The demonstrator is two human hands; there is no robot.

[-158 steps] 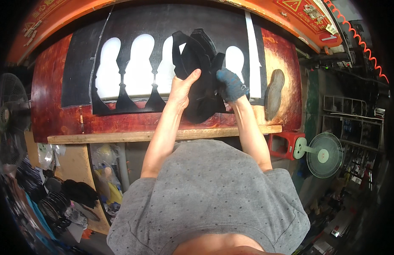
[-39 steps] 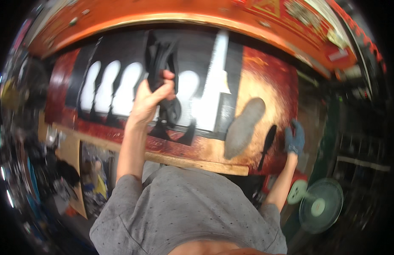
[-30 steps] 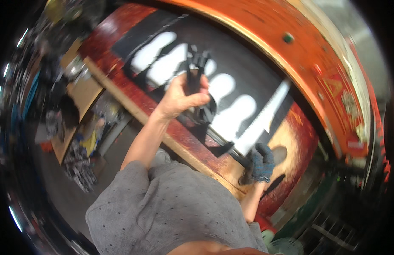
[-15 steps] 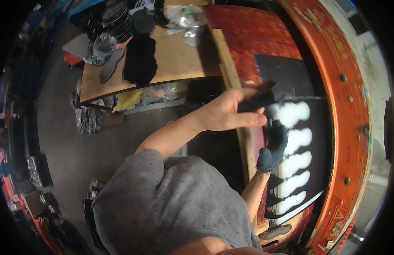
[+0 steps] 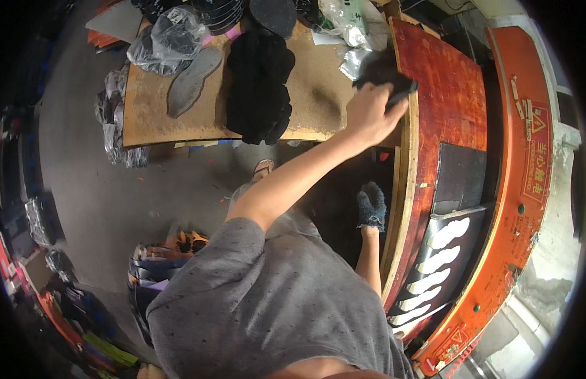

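My left hand (image 5: pixel 371 115), bare, grips a black flat piece (image 5: pixel 386 71) between thumb and fingers above the table's right edge; motion blurs its outline. My right hand (image 5: pixel 371 205), in a blue-grey knit glove, hangs lower, beside the bench's wooden edge, with its fingers extended and nothing seen in it. To the left of the held piece, a pile of black sole-shaped pieces (image 5: pixel 258 88) lies on the wooden table (image 5: pixel 318 117). A grey insole (image 5: pixel 193 82) rests beside that pile. White sole-shaped cut-outs (image 5: pixel 430 280) show in a row on a black sheet at right.
An orange machine beam (image 5: pixel 523 158) runs along the right, beyond the red-brown bench (image 5: pixel 441 82). A black panel (image 5: pixel 459 174) lies on that bench. Clear plastic bags (image 5: pixel 170 41) and black round stacks (image 5: pixel 218 14) crowd the table's far side. A bin (image 5: pixel 157 271) stands by my left side.
My left hand has moved up and away from the white cut-outs, carrying the black piece toward the table. My gloved right hand has drawn back left, off the sheet. The view has shifted.
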